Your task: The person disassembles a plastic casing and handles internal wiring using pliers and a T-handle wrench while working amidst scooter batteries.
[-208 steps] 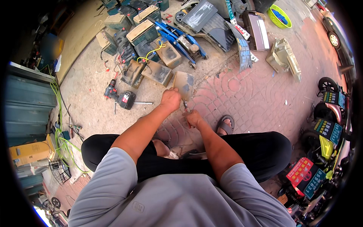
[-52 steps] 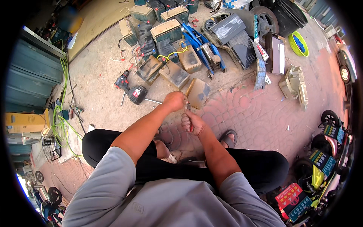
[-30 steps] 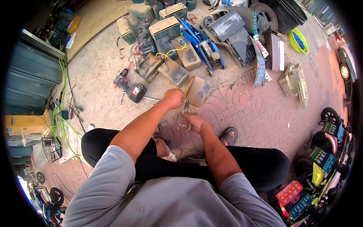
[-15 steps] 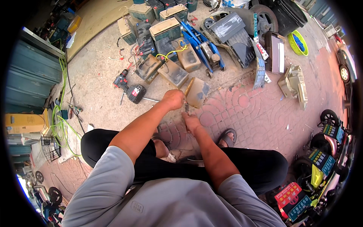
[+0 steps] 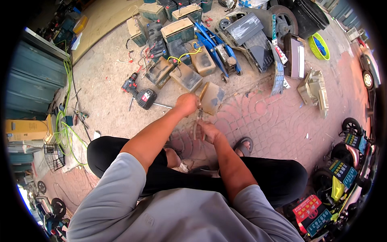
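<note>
My right hand (image 5: pixel 209 131) is wrapped round a pair of pliers (image 5: pixel 195 130), whose handles stick out toward me and whose jaws point away. Just beyond them my left hand (image 5: pixel 187 104) is closed in a fist by the jaws; whatever its fingers grip is too small to make out. Both hands meet at the near left edge of a tilted, dusty battery (image 5: pixel 212 99) on the ground. A cordless drill (image 5: pixel 145 98) lies left of my left hand, with a metal rod (image 5: pixel 162 105) reaching from near it toward my wrist.
More dusty batteries (image 5: pixel 186 76) stand beyond my hands, some with a yellow cable (image 5: pixel 183 56). A blue floor jack (image 5: pixel 215 48) is right of them. Farther right are a beige plastic housing (image 5: pixel 313 90) and a green basket (image 5: pixel 319 46). Green cable (image 5: pixel 64 129) lies at left; parked scooters (image 5: pixel 342 169) line the right.
The fingers of my right hand have opened somewhat, and the pliers' handles now show spread apart. My left hand stays closed by the battery with little movement. The view has shifted slightly.
</note>
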{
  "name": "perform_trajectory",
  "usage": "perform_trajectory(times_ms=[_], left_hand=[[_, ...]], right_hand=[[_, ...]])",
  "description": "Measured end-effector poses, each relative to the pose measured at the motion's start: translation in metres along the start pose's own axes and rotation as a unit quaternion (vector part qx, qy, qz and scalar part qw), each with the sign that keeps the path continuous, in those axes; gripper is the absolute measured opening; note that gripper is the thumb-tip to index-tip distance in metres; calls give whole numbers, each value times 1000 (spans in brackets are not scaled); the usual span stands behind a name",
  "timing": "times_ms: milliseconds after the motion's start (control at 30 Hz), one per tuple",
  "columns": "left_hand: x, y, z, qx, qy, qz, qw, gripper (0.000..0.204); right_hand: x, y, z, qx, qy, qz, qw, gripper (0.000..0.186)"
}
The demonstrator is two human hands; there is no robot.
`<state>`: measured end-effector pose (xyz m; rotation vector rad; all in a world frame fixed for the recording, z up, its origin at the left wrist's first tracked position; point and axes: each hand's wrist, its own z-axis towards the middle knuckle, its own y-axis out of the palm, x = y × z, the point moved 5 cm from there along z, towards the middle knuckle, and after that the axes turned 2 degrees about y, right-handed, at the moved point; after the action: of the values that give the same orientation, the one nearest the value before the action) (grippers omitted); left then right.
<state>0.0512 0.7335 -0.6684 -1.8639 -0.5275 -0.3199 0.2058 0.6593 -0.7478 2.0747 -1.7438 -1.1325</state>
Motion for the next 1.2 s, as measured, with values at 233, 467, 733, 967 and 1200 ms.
perform_trajectory(times_ms=[233,467,733,967,1200], left_hand=[[-8,8,16,-9,1,-12,1000,22],[4,-8,2,-27,126,92,987,22],[-8,-2,-4,-9,67,-4,998,24],[1,-5,-1,-25,57,-5,998,23],[10,-11,-8,-62,48,39,996,25]], right_hand=[[22,-17,33,-40,-1,51,998,41],[13,-29,37,334,-133,-467,808,50],[0,30,3,-64,2,146,987,48],[12,11,17,-34,-4,59,998,43],[6,-24,17,393,-267,-585,657,42]])
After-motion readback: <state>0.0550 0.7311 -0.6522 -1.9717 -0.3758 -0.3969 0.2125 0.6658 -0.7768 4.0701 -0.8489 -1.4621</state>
